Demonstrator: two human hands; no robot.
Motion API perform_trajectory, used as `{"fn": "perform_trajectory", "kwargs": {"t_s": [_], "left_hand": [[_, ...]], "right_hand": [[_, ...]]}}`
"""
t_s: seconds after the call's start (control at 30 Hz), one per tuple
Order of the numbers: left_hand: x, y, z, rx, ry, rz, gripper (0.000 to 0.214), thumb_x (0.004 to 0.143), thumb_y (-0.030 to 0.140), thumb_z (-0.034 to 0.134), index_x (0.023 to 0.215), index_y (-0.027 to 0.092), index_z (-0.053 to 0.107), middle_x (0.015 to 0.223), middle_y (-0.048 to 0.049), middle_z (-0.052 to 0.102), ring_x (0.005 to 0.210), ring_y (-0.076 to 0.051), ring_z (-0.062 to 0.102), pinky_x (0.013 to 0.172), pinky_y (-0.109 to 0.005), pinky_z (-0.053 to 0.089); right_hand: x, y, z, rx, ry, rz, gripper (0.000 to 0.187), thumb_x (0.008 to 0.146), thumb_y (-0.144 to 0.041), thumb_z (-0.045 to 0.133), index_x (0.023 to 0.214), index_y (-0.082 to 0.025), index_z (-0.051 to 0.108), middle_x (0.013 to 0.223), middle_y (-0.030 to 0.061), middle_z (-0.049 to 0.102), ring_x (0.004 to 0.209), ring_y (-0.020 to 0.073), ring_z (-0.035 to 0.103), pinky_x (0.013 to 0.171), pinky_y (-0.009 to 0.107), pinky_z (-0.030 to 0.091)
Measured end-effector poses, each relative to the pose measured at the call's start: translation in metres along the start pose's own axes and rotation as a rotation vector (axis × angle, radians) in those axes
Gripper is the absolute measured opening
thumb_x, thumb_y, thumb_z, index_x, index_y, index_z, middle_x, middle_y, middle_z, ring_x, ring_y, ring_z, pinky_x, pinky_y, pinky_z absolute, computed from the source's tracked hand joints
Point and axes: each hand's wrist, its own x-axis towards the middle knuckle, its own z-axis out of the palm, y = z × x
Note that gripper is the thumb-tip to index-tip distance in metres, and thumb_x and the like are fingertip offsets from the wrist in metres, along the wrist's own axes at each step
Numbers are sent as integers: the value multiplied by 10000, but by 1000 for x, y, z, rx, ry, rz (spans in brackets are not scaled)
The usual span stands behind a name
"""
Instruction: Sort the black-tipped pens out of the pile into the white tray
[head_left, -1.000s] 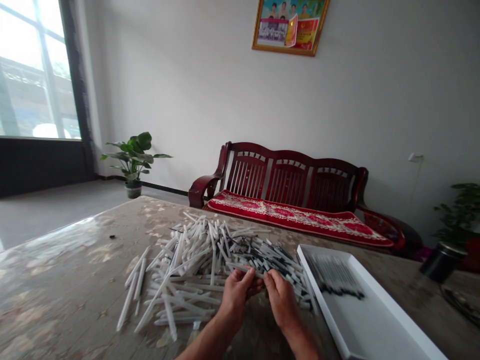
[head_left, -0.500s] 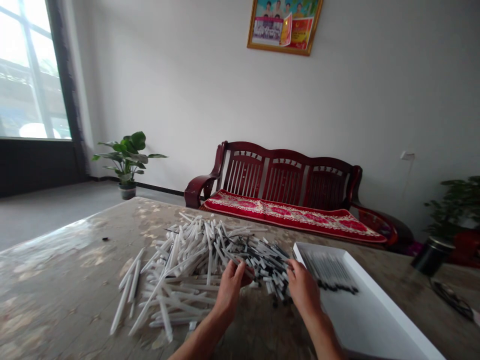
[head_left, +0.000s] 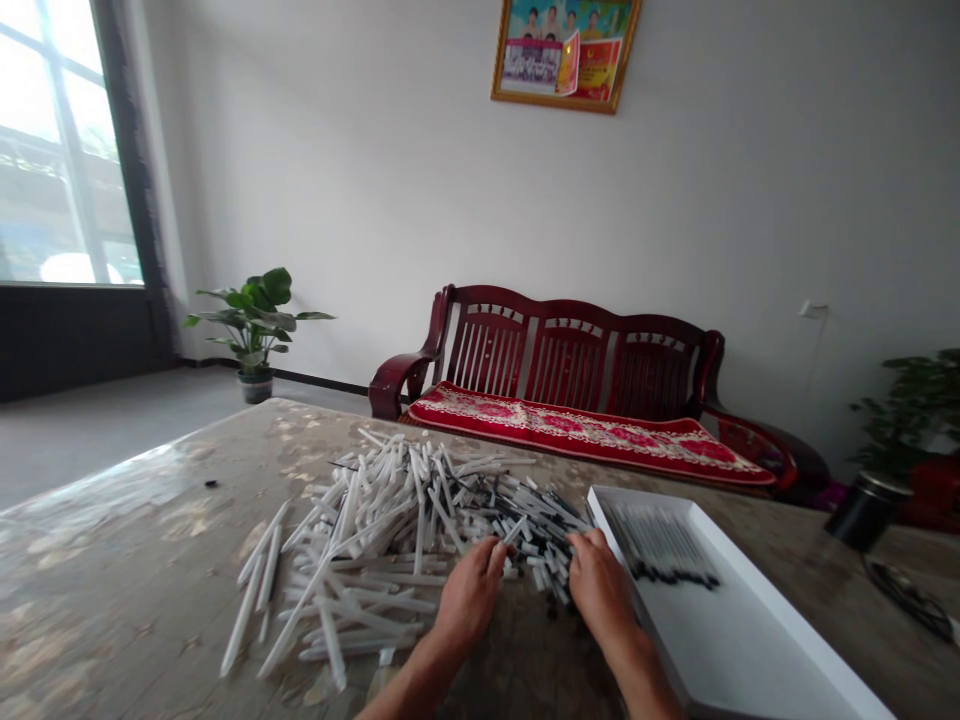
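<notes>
A heap of translucent white tubes, which look like pen barrels (head_left: 382,505), spreads over the table. At its right side lie dark pieces with pale ends, resembling pen parts (head_left: 544,515). My left hand (head_left: 472,585) is closed at the heap's near edge, with a white pen barrel (head_left: 513,530) jutting from its fingertips. To the right, my right hand (head_left: 598,580) is closed beside the dark pieces, close to the tray's left wall; its fingertips hide what they pinch. Inside the white tray (head_left: 780,600), a row of clear pens with black ends (head_left: 660,540) lies side by side.
The table (head_left: 127,600) has a patterned cover, with a small black piece (head_left: 210,484) at left. A dark canister (head_left: 866,510) and a cable (head_left: 904,600) are at right. Behind stand a wooden bench (head_left: 570,365) and a potted plant (head_left: 255,320).
My left hand has turned slightly and moved a little right and lower, with the white barrel now showing at its fingertips. My right hand has shifted slightly left and down.
</notes>
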Motion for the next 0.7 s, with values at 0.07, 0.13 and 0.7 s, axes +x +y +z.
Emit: {"fn": "perform_trajectory", "kwargs": {"t_s": [0.07, 0.13, 0.7], "left_hand": [[-2, 2, -1, 76, -14, -24, 385, 920, 415, 358, 964, 245, 701, 937, -27, 732, 889, -196, 650, 737, -240, 415], [-3, 2, 0, 125, -14, -40, 339, 900, 389, 413, 994, 247, 705, 980, -33, 743, 916, -203, 659, 740, -242, 411], [-2, 2, 1, 130, -2, 20, 317, 867, 328, 499, 1075, 258, 727, 1076, -23, 754, 1018, -205, 659, 837, -240, 434]], "right_hand": [[2, 0, 1, 231, 100, 23, 294, 817, -93, 445, 976, -182, 676, 1008, 101, 642, 936, 220, 645, 835, 301, 479], [4, -4, 0, 561, 150, 82, 186, 826, -207, 493, 941, -189, 638, 944, 84, 656, 883, 228, 655, 775, 316, 509], [-4, -42, -3, 1388, -20, 260, 493, 579, -572, 804, 826, -187, 621, 703, 14, 686, 639, 190, 671, 559, 286, 552]]}}
